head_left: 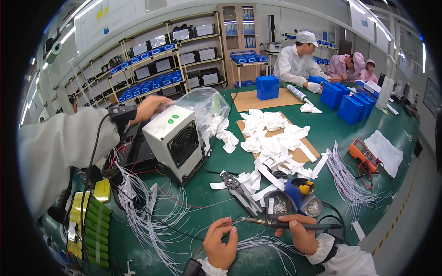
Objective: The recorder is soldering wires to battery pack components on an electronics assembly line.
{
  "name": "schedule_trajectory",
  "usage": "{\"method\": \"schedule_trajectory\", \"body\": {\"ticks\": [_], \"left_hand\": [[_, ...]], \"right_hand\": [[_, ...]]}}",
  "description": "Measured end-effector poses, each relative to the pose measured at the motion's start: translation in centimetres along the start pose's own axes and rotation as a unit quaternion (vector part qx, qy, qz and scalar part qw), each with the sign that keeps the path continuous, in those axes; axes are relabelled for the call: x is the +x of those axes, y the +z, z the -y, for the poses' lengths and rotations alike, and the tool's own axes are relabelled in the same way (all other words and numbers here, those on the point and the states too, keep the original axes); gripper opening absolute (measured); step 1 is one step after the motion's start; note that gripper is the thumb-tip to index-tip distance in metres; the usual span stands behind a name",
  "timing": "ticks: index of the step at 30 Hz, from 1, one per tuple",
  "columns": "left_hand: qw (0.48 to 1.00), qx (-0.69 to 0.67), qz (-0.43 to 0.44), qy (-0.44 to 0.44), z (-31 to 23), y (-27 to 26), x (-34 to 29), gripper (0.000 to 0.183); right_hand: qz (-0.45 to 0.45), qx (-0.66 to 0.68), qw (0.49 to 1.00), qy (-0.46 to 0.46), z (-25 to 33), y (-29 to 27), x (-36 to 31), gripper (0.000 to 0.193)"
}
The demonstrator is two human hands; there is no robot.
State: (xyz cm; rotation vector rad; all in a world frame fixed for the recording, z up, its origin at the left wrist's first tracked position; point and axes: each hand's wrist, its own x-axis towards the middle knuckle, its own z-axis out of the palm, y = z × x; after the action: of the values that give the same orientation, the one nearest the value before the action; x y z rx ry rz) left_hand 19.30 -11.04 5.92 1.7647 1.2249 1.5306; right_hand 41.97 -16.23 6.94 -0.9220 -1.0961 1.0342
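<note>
My right hand is closed round the grip of a soldering iron, whose tip points left. My left hand pinches a thin wire close to that tip; whether the two touch is too small to tell. Just beyond the iron stands a blue soldering iron stand with trays of solder bits. A wire stripper lies behind my hands among white strips. Bundles of thin white wires lie to the left and under the iron.
Another person's white-sleeved arm reaches in from the left, its hand behind a fan box. Green cells lie at left. White cloths fill the middle; an orange multimeter lies right. Blue battery packs and co-workers are beyond.
</note>
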Motion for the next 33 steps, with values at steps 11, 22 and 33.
{"method": "schedule_trajectory", "body": {"ticks": [11, 22, 33], "left_hand": [[1.000, -0.006, 0.010, -0.018, -0.15, -0.20, -0.16, 0.006], [1.000, -0.003, 0.014, -0.020, -0.35, -0.17, -0.03, 0.006], [1.000, -0.006, 0.015, -0.023, -0.47, -0.26, -0.04, 0.006]], "right_hand": [[0.010, -0.024, 0.999, 0.025, 0.08, 0.00, -0.04, 0.031], [0.013, -0.023, 0.999, 0.027, 0.05, 0.07, 0.02, 0.031], [0.011, -0.003, 1.000, 0.027, -0.18, 0.19, 0.10, 0.032]]}}
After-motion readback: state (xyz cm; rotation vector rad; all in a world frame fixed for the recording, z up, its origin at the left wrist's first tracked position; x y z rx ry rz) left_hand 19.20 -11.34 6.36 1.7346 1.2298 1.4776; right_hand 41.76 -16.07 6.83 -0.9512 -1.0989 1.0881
